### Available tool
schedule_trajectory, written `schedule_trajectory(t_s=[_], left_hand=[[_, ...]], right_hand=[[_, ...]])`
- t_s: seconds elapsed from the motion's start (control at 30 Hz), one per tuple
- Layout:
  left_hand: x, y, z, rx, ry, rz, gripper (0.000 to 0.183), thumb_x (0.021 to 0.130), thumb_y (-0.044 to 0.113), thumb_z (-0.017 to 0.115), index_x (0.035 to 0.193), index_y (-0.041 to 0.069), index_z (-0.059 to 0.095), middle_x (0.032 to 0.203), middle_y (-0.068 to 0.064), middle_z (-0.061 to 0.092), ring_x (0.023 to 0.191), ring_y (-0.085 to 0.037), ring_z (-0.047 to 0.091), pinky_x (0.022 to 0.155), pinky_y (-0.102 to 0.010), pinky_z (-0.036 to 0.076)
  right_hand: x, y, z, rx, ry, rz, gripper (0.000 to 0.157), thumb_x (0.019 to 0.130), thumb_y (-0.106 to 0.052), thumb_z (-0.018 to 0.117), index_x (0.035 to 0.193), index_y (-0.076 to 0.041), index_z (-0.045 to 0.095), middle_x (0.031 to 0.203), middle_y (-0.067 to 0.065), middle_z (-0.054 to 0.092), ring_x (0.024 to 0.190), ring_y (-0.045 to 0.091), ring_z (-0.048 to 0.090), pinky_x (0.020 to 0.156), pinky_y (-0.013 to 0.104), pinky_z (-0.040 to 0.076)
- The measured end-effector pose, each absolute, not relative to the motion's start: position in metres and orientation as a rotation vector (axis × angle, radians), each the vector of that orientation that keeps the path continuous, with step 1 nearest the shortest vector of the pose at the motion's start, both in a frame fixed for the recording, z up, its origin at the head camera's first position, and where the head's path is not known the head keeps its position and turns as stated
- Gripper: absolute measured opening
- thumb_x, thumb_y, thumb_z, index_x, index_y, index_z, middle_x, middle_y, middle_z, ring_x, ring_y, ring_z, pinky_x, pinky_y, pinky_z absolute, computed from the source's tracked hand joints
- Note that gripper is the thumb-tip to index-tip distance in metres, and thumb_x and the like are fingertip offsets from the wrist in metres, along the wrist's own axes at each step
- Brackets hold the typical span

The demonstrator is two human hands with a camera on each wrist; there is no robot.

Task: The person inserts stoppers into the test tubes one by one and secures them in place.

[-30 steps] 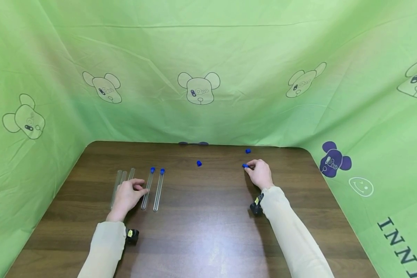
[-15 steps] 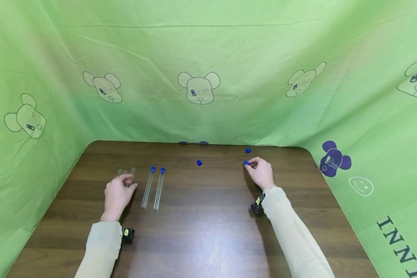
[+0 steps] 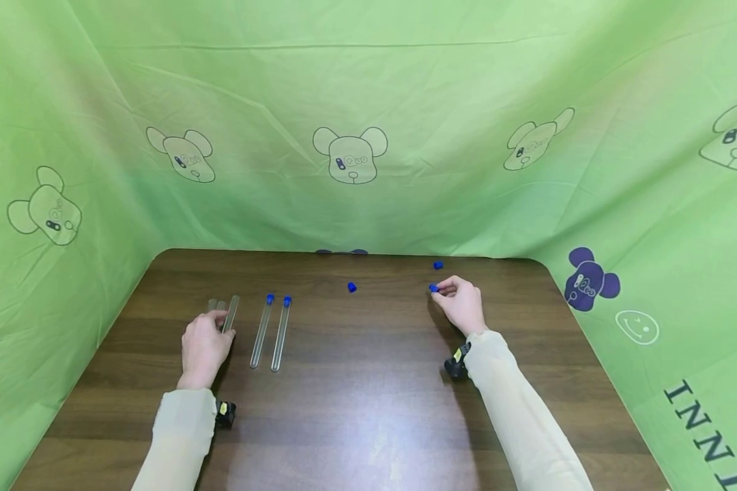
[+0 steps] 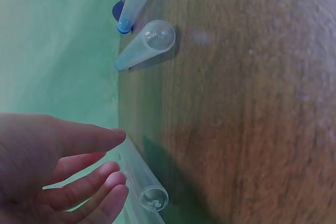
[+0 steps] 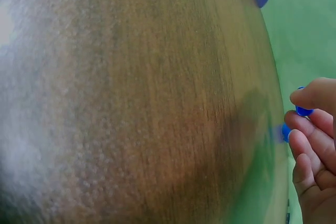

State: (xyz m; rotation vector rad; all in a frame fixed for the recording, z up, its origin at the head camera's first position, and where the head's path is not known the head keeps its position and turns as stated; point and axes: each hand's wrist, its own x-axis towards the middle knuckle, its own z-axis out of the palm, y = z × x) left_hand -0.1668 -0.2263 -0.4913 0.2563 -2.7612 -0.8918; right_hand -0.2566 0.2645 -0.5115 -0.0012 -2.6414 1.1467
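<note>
My left hand is at the left of the table, thumb and fingertips on either side of an uncapped clear test tube. In the left wrist view, the thumb tip lies right at this tube. Two more uncapped tubes lie to its left, mostly hidden by the hand. On its right lie two tubes with blue caps, one beside the other. My right hand pinches a small blue cap between thumb and fingers, which also shows in the right wrist view as a cap.
One loose blue cap lies near the middle of the brown wooden table. Another cap sits near the back edge, beyond my right hand. A green printed cloth hangs around the back and sides.
My left hand has moved left from the capped tubes to the uncapped ones, its thumb and fingers drawing together around the rightmost. My right hand, pinching the cap, has shifted slightly away from me.
</note>
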Motion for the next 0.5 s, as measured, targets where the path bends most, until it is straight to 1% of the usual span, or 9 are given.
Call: schedule_trajectory(t_s=[0.23,0.33,0.5], left_hand=[[-0.1679,-0.2257,-0.4941,0.249,-2.771,-0.901,0.034,0.084,0.001,0.074,0.116,-0.007,0.07,0.107,-0.024,0.07,0.1,-0.047,0.064,0.082,-0.06,0.051],[-0.1679,-0.2251,-0.4954,0.241,-2.766,-0.9,0.033,0.083,-0.001,0.074,0.115,-0.007,0.07,0.103,-0.023,0.071,0.097,-0.046,0.065,0.08,-0.06,0.051],[-0.1686,-0.225,-0.4961,0.222,-2.77,-0.889,0.033,0.083,-0.002,0.073,0.115,-0.007,0.07,0.093,-0.019,0.071,0.088,-0.044,0.067,0.074,-0.059,0.052]], right_hand=[[-0.2558,0.2625,-0.51,0.027,-2.658,1.171,0.013,0.085,-0.007,0.08,0.094,-0.002,0.073,0.088,0.012,0.074,0.078,0.025,0.07,0.072,0.032,0.056],[-0.2557,0.2614,-0.5092,0.041,-2.658,1.172,0.012,0.085,-0.007,0.081,0.094,-0.002,0.074,0.088,0.012,0.075,0.078,0.024,0.07,0.071,0.03,0.055],[-0.2542,0.2595,-0.5073,0.038,-2.658,1.188,0.013,0.085,-0.006,0.081,0.094,-0.002,0.073,0.088,0.011,0.075,0.079,0.024,0.07,0.072,0.03,0.055]])
